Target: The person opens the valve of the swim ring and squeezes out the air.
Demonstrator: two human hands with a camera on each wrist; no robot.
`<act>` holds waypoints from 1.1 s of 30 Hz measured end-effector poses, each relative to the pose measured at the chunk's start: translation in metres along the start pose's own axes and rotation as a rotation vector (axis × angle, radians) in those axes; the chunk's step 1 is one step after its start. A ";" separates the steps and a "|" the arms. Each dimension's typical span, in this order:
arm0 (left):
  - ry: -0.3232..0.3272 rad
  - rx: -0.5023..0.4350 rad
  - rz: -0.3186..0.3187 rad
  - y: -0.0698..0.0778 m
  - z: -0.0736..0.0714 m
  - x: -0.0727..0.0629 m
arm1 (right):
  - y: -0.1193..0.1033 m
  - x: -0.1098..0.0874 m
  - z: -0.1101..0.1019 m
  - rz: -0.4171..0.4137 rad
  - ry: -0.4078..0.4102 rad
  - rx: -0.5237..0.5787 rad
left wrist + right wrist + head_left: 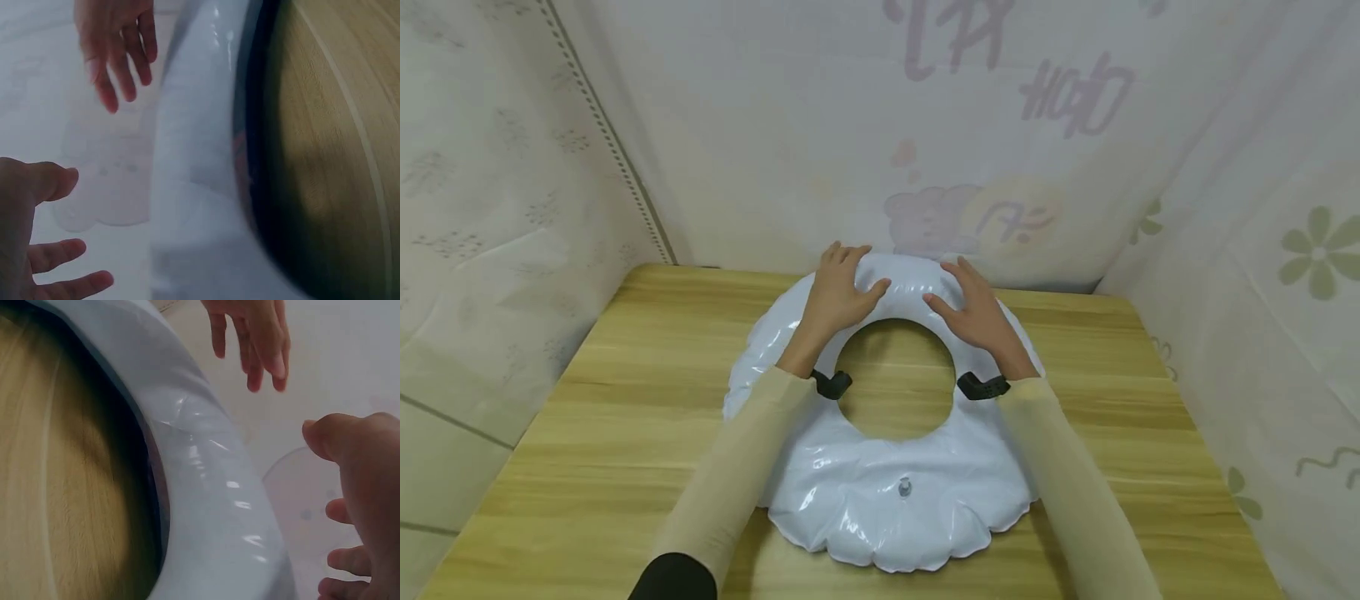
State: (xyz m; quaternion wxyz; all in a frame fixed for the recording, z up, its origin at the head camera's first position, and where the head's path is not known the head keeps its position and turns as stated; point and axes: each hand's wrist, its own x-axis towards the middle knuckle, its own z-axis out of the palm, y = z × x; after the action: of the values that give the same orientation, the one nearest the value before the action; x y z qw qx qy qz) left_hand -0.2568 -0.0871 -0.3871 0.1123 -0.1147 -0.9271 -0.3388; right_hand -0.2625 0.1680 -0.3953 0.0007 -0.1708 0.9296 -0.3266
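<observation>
A white inflatable swim ring (880, 458) lies on the wooden table, its lower edge wrinkled and scalloped. A small clear valve (905, 487) sits on its near part. My left hand (838, 296) is over the ring's far left part, fingers spread and thumb out toward the middle. Opposite it, my right hand (976, 312) is over the far right part with its fingers apart. Neither hand grips anything. In the left wrist view, the ring's white side (194, 156) runs beside my spread fingers; the right wrist view shows its glossy surface (206, 481) beside my thumb.
The wood-grain table (625, 400) shows through the ring's round hole and on both sides. A printed cloth (790, 125) hangs behind the table, with more printed cloth at left and right. Black wrist cameras (832, 385) sit at both wrists.
</observation>
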 end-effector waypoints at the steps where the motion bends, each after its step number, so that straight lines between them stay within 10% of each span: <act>1: -0.003 0.018 -0.003 -0.003 0.005 0.004 | -0.001 0.007 0.006 -0.003 0.009 -0.004; 15: -0.155 0.310 -0.216 -0.028 0.059 0.007 | 0.011 0.044 0.076 0.108 0.131 -0.376; 33: -0.145 0.406 -0.191 -0.035 0.073 0.009 | 0.023 0.047 0.090 0.151 0.081 -0.377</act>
State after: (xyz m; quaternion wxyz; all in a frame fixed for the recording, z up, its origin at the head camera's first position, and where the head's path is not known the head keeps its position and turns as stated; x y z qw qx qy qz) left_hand -0.2850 -0.0639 -0.4596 0.0335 -0.0258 -0.9885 -0.1452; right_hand -0.3039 0.1155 -0.4745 -0.0444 -0.0846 0.9837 -0.1525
